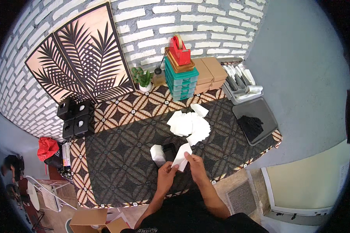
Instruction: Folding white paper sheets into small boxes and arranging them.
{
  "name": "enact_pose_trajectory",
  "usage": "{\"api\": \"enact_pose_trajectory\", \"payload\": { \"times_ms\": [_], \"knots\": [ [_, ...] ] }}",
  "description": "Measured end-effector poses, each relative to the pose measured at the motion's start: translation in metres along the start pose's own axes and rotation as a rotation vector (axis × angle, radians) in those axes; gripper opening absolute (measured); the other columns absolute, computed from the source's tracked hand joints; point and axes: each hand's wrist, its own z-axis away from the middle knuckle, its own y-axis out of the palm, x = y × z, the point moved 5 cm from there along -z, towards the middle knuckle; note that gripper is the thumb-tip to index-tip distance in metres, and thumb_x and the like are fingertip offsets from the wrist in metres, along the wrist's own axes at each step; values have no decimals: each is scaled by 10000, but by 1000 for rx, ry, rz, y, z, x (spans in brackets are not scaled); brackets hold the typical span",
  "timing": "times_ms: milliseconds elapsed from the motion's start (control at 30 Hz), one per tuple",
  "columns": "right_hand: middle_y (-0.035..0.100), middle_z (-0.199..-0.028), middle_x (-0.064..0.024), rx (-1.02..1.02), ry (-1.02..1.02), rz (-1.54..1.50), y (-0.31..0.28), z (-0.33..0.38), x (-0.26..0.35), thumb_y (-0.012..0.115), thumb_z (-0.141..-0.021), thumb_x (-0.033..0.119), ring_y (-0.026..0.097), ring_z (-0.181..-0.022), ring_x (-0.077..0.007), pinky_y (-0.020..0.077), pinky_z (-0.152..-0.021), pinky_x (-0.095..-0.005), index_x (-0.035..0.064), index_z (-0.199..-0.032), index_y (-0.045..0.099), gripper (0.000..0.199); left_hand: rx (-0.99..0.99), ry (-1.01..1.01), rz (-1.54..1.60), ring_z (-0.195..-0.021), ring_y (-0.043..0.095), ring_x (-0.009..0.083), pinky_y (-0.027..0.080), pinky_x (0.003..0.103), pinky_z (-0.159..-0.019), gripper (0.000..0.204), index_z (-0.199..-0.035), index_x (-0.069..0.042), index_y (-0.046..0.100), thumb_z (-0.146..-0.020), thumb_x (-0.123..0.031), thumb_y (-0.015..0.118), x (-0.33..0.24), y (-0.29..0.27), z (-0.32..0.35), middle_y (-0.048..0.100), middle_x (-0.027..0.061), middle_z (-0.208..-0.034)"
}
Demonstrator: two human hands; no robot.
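Near the front edge of the table, both my hands hold one folded white paper piece [181,156], long and narrow with an angled top end. My left hand [167,174] grips its lower end between thumb and fingers. My right hand [196,167] pinches its right side, thumb on top. Just left of the piece, a neat stack of similar white pieces [158,153] stands beside a black object [169,149], partly hidden behind my hands. Farther back lies a loose heap of white paper pieces [188,125], overlapping one another.
A patterned cloth with a dark mat [120,155] covers the table. At the back stand teal drawers [182,83] under a red tape dispenser [179,52], brown boxes [210,72] and a potted plant [145,86]. A grey tray [268,116] holds black cloth; black boxes [83,124] sit left.
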Motion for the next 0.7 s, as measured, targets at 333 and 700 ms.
{"api": "enact_pose_trajectory", "payload": {
  "times_ms": [333,700],
  "knots": [
    [686,-999,-72,227,20,12,33,10,-2,629,-902,140,617,-848,-103,489,-733,-258,-12,-1060,673,224,41,86,-99,-636,439,48,353,223,-574,244,-901,-2,628,-976,-218,544,14,-13,1,518,-37,-691],
    [660,-875,-60,252,-24,241,32,1,0,637,-911,230,589,-703,-108,473,-608,-273,-6,-1078,638,289,-5,25,132,-683,495,78,401,242,-640,303,-1063,-12,629,-989,-281,510,18,-22,9,621,1,-815]
  ]
}}
